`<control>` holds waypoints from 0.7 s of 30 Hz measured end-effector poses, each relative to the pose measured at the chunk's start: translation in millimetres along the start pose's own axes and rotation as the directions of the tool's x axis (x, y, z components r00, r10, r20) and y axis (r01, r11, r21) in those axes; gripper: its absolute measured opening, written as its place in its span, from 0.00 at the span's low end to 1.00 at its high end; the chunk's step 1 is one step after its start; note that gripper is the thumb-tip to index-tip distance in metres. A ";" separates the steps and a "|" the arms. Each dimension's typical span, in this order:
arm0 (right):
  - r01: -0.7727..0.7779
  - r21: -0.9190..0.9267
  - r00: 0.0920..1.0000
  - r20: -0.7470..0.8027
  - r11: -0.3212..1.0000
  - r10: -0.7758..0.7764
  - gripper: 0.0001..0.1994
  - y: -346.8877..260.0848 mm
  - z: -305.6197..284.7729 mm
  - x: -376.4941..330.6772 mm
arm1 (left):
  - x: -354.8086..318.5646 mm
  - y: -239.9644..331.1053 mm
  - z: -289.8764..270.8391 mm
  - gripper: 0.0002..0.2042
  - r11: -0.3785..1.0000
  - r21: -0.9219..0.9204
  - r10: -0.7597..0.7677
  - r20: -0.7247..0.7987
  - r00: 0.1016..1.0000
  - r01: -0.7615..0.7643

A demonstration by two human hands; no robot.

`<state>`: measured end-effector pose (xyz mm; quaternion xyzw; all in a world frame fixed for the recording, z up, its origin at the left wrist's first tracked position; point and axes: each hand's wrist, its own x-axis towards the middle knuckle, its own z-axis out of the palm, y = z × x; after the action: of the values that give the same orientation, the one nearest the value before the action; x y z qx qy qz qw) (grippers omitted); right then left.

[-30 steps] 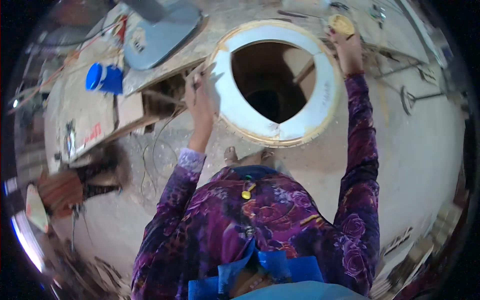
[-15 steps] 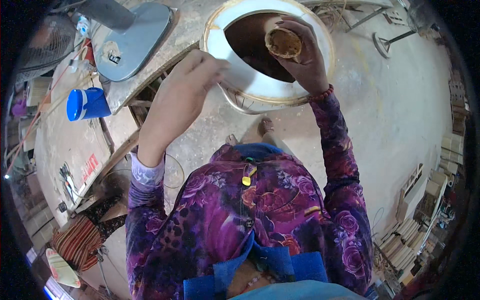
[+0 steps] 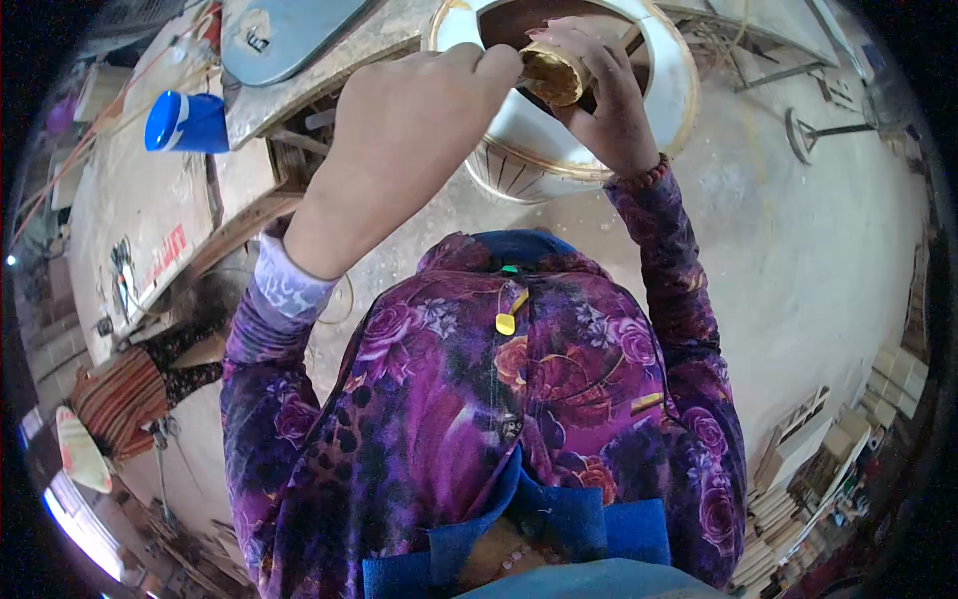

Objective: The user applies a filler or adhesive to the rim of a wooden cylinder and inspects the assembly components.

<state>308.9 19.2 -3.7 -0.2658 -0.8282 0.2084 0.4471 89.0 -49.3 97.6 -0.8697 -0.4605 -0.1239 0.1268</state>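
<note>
Between the right fingers [image 3: 602, 62] sits a yellowish cup [image 3: 555, 80].

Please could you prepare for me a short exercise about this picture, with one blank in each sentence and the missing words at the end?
1. The right hand is holding a small yellowish cup, and the left hand is on the cup's ____ side in the picture.
2. The broad ring around the opening of the large round vessel is coloured ____.
3. The container on the bench is mainly ____ in colour.
4. A beaded bracelet is around the person's ____ wrist.

Missing words: left; white; blue; right.
</note>
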 end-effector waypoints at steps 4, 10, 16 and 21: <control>0.015 -0.091 0.999 0.051 0.996 -0.010 0.31 -10.1 -14.2 3.4 | 14.2 29.1 6.0 0.05 0.997 0.022 -0.078 0.088 0.993 0.076; 0.016 -0.020 0.994 0.109 1.000 -0.014 0.30 -11.7 -32.6 -10.9 | 19.8 46.6 9.6 0.06 0.987 -0.110 -0.110 0.081 0.991 0.119; -0.082 0.074 0.992 0.107 0.994 0.074 0.32 -15.7 -42.8 -21.9 | 14.8 36.1 6.1 0.09 0.671 -0.635 -0.257 0.285 0.923 0.383; -0.123 0.067 0.984 0.139 0.990 0.113 0.33 -17.4 -40.8 -27.9 | 3.5 47.5 4.5 0.10 0.943 -0.224 -0.209 0.171 0.963 0.245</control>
<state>352.1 -7.4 9.8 -0.2826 -0.8310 0.2832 0.3866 130.9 -70.9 89.5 -0.8263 -0.5473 -0.1299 -0.0293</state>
